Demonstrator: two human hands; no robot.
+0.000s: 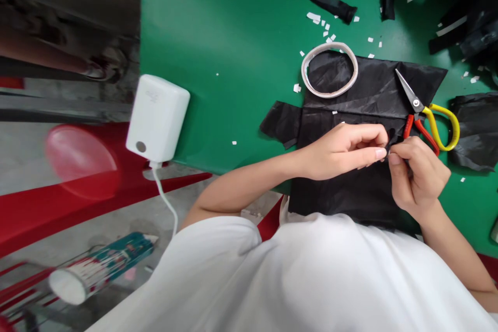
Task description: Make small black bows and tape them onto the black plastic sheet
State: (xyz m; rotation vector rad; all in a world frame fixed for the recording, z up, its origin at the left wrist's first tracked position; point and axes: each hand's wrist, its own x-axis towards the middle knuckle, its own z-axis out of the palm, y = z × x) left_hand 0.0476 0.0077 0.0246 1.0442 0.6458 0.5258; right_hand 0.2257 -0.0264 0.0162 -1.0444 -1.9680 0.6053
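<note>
The left forearm is reaching across from the lower left, with the left hand (350,151) lying nearly level and its fingers pointing right; the right forearm is rising from the lower right, with the right hand (419,174) curling inward to meet it. Both hands are pinching with thumb and forefinger nearly together, the remaining fingers bending, and their tips are almost touching. One small, dark black strip of thin material (392,137) is sitting right between the two sets of fingertips, gripped there and partly sticking up above them; its far end is being hidden by the fingers. Below the hands, a black, creased, sheet-like piece of fabric (334,194) is lying on the green tabletop (202,26). One pair of scissors with a yellow and a red handle (416,104) is resting just beyond the right hand, blades pointing away from the person. One white ring-shaped roll of tape (330,95) is lying farther off, beyond the left hand. Many small white paper scraps (313,16) are scattering the surface, too numerous for counting.
</note>
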